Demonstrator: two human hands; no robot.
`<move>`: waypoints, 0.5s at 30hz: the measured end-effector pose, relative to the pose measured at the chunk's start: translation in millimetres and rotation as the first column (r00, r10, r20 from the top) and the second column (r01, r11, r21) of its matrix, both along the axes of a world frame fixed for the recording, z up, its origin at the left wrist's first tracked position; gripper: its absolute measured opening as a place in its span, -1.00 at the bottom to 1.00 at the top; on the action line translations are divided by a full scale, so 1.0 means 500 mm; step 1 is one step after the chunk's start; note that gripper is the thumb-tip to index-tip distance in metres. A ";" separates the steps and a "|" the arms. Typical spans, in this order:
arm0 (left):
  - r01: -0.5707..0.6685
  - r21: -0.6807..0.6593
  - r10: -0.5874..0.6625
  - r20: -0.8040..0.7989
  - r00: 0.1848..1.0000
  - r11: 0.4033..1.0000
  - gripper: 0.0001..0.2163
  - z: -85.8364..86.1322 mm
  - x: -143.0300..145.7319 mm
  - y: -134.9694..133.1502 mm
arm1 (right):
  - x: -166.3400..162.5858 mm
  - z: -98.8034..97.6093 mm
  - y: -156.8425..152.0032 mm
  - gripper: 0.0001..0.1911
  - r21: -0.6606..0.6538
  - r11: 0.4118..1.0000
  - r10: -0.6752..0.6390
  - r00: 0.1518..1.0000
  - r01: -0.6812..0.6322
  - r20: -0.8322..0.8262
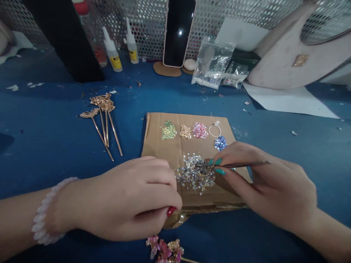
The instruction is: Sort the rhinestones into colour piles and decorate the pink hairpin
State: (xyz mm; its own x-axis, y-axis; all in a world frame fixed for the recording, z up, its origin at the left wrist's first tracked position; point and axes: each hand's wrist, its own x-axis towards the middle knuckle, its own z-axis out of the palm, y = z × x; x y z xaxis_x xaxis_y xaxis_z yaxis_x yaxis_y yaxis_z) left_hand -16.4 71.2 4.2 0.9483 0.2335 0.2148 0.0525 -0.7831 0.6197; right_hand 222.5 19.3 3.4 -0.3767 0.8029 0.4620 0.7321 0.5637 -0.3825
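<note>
My right hand (263,182) pinches a pair of thin dark tweezers (238,165). Their tips reach into a pile of silvery iridescent chips (196,175) on a piece of cardboard (164,148). My left hand (131,197), fingers curled closed, is at the cardboard's left front; what it holds, if anything, is hidden. Below it, at the bottom edge, shows a hairpin (164,251) with pink and gold petals, partly cut off. Smaller heaps of green chips (168,130), peach chips (185,132), pink chips (200,130) and blue chips (220,143) lie farther back, beside a white ring (214,130).
Several gold hairpin sticks (105,117) lie at left on the blue table (49,146). Behind stand two glue bottles (113,54), a black block (68,36) and an upright phone (179,33). Plastic bags (212,64), paper (290,98) and a pale handbag (287,65) are at back right.
</note>
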 end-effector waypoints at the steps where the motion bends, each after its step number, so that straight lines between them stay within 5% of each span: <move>1: 0.000 0.002 0.000 0.003 1.000 1.000 -0.80 0.000 0.000 0.000 | 0.000 -0.001 0.000 -0.82 0.001 1.000 0.000 1.000 0.000 0.000; 15: 0.003 0.003 -0.003 0.021 1.000 1.000 -0.80 -0.002 0.000 0.001 | -0.006 0.001 0.001 -0.80 -0.001 1.000 0.025 0.999 -0.025 -0.034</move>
